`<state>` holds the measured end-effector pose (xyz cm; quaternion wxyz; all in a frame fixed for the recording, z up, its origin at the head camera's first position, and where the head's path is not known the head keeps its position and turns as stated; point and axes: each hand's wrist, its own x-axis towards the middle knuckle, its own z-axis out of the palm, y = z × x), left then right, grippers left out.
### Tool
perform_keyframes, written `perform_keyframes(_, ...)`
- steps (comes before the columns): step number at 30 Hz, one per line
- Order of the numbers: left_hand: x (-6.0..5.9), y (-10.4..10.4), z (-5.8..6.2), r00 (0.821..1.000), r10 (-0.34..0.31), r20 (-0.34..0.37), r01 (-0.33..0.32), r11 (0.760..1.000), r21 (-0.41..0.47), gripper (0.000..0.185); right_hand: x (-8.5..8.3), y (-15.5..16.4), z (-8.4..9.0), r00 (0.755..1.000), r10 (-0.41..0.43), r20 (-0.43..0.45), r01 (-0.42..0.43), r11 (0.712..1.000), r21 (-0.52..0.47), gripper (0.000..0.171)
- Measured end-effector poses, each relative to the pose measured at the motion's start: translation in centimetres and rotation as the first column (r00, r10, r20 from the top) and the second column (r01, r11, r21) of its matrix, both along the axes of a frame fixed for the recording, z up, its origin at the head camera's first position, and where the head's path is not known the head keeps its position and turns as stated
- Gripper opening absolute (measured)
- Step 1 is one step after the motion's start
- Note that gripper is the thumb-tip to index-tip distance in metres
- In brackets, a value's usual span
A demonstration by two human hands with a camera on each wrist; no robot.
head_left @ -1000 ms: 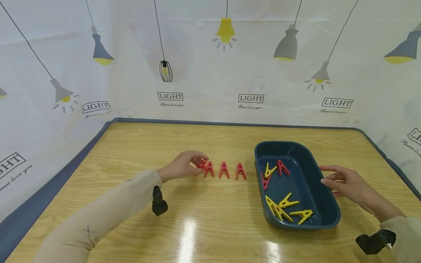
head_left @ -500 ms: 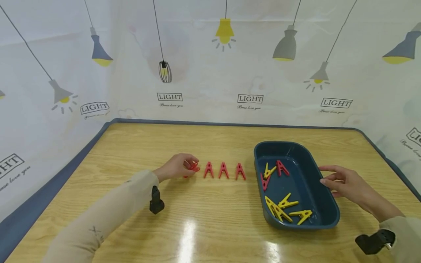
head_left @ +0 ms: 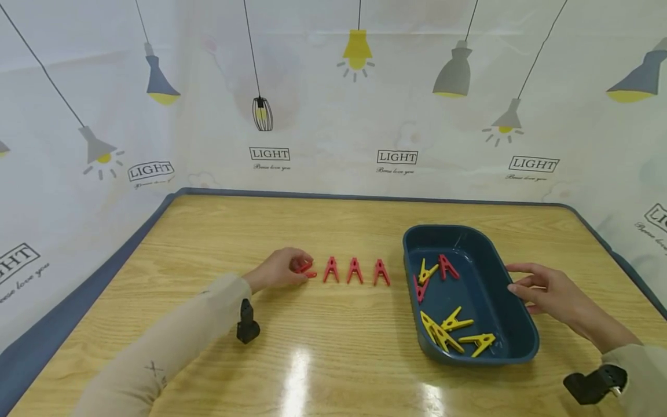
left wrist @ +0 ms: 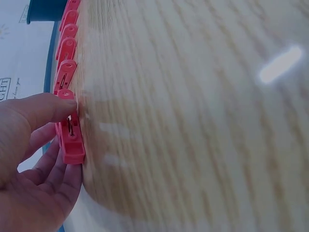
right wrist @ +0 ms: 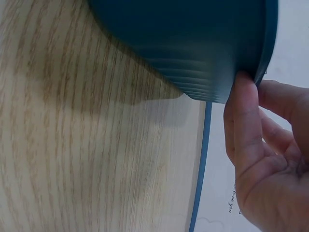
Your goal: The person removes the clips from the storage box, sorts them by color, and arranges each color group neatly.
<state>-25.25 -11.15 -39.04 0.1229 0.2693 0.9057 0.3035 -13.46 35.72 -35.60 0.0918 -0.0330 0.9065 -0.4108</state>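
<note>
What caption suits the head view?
Left hand pinches a red clothespin beside three standing ones; right hand touches the blue tray.

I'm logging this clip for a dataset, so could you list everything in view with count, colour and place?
Red clothespins on table: three standing in a row, plus one in the left hand's grip at the row's left end.
Red clothespins in tray: two, at the far end.
Yellow clothespins in tray: about four, one at the far end by the red ones, the rest at the near end.
Tray: one, dark blue, right side of the table.
Table: one, wood-grain top with blue edge.
Backdrop: white sheet printed with lamps and "LIGHT".
Wrist cameras: two, black, one on each wrist.
Left hand: pinches the red clothespin.
Right hand: fingers touch the tray's right rim.
</note>
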Motion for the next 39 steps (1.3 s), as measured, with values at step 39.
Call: perform_keyframes(39, 0.2, -1.9, 0.1, 1.000, 0.013, -0.007, -0.013, 0.998, 0.058, 0.029, 0.0, 0.0, 0.0, 1.000, -0.005, 0.019, 0.005, 1.000, -0.014, 0.057)
